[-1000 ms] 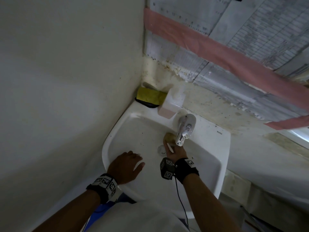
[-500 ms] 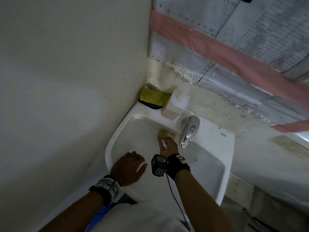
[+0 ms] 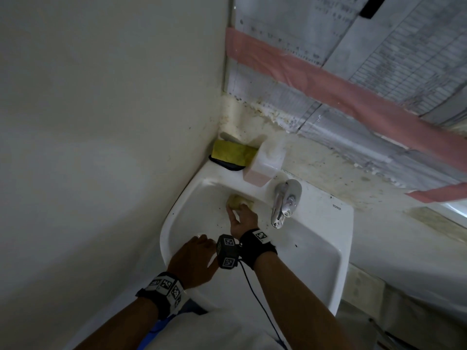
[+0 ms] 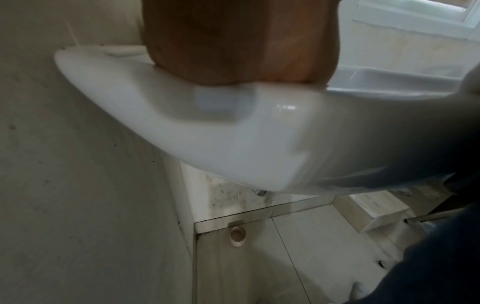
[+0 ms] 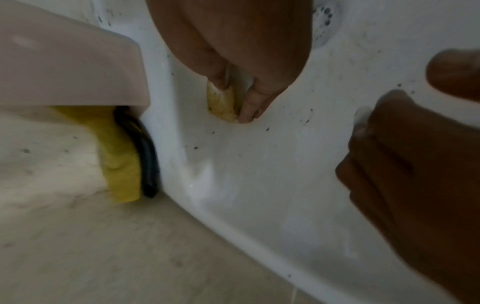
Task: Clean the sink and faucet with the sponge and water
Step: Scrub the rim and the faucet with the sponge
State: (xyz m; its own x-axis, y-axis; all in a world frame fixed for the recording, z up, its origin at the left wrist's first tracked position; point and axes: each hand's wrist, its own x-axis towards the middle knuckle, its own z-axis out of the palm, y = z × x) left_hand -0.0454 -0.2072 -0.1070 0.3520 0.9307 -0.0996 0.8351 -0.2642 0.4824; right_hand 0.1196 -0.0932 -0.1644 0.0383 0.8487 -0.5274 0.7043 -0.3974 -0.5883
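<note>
Sponge (image 3: 239,201) pinched in right-hand fingers (image 5: 249,105) below pink bottle (image 3: 262,164), faucet (image 3: 284,203) alongside; left hand (image 3: 193,261) flat on sink (image 3: 326,248) rim.

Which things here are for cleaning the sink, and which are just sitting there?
For the job:
sponge, held in the right hand
sink
faucet
left hand, resting on the sink rim

Just sitting there:
yellow cloth
soap bottle

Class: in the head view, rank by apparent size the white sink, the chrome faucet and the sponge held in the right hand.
1. White ceramic sink
2. Chrome faucet
3. Pale yellow sponge, partly hidden by the right hand's fingers, so its full size is unsure.
</note>
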